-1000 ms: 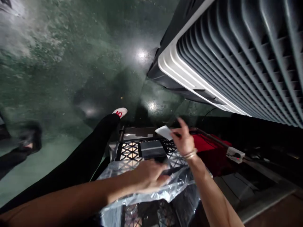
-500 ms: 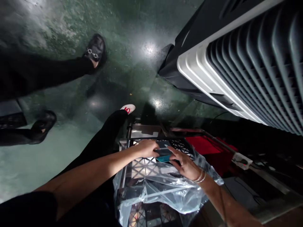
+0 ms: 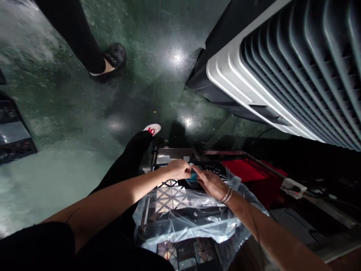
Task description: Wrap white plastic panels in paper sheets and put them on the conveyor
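Both my hands meet over a black lattice-walled crate (image 3: 170, 197). My left hand (image 3: 179, 169) is closed, its fingertips at the left edge of a small flat teal piece (image 3: 192, 177). From the other side my right hand (image 3: 213, 183) grips the same piece, index finger stretched along it towards my left fingers. Most of the piece is covered by fingers, and I cannot make out its kind. Clear plastic sheeting (image 3: 194, 224) lies crumpled over the near part of the crate, under my right wrist.
A large grey machine with a ribbed grille (image 3: 293, 75) stands at the right. Beyond the crate are a red panel (image 3: 244, 169) and a white power strip (image 3: 293, 189). Another person's dark shoe (image 3: 115, 56) is on the green floor (image 3: 70, 150); a black crate (image 3: 14, 131) lies at left.
My hands have drawn closer together and slightly away from me, covering more of the teal piece. The other person has stepped, and one of their shoes has left the view.
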{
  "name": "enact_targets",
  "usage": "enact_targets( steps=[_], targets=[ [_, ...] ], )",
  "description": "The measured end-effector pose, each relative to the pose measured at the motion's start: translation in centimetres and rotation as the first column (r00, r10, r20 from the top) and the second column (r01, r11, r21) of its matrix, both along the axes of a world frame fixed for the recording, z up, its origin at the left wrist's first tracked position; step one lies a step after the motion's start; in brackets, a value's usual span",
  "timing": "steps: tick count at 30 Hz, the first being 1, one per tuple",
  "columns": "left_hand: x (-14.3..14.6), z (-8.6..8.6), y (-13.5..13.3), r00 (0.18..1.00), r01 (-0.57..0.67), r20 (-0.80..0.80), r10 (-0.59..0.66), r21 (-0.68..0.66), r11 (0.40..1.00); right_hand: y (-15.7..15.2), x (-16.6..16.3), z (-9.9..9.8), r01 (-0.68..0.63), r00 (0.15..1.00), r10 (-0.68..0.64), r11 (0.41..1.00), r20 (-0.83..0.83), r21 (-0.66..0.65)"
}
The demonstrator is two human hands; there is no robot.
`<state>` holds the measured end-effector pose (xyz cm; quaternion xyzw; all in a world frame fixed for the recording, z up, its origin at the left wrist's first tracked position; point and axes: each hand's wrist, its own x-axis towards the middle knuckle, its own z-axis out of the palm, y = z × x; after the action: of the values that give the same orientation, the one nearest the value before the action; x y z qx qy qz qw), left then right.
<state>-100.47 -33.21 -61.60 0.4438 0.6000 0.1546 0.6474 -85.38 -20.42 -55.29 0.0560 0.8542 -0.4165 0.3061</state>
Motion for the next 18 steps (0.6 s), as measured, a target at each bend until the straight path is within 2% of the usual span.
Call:
enact_targets(
  steps=[8, 13, 16, 18],
  targets=[
    [0.8, 0.3, -1.8, 0.994, -0.088, 0.062, 0.091, -0.056, 0.995, 0.7, 0.1, 1.4, -0.007, 0.999, 0.008, 1.000, 0.049, -0.014],
    [0.0, -1.1, -2.2, 0.980, -0.196, -0.063, 0.187, -0.219, 0.956, 0.4, -0.2, 1.0, -0.022, 0.998, 0.020, 0.999, 0.053, 0.033],
    [-0.4, -2.1, -2.0, 0.985, -0.169, -0.077, 0.152, -0.349, 0.922, 0.1, -0.3, 0.3, -0.005, 0.998, 0.002, 0.999, 0.061, 0.052],
    [-0.4, -2.6, -1.6, 0.994, -0.110, -0.029, 0.107, -0.395, 0.912, 0.0, -0.2, -0.1, 0.088, 0.992, -0.087, 0.996, 0.092, -0.002]
  ],
)
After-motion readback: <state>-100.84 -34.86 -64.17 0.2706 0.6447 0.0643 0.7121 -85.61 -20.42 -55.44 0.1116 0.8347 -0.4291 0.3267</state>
